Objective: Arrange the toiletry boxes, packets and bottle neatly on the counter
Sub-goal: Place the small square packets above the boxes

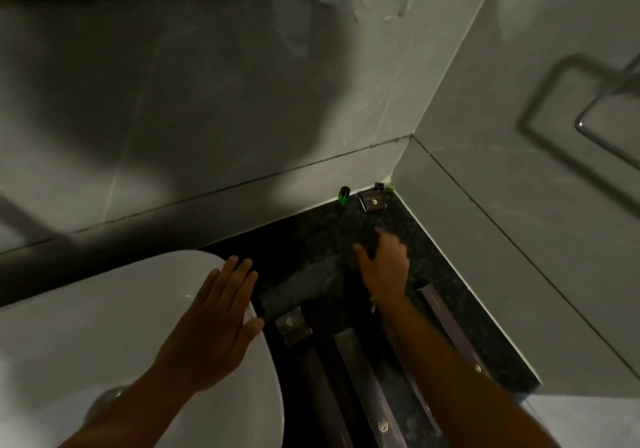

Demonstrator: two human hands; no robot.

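long dark packets [367,375] lie side by side nearest the camera on the black counter [311,225], right of the white sink [104,309]. left hand [214,323] is flat and spread over the sink's rim, holding nothing. right hand [384,264] is past the packets, palm down, fingers loose; can't tell if it grips anything. green bottle [344,195] and small box [372,201] sit in the far corner from the sink
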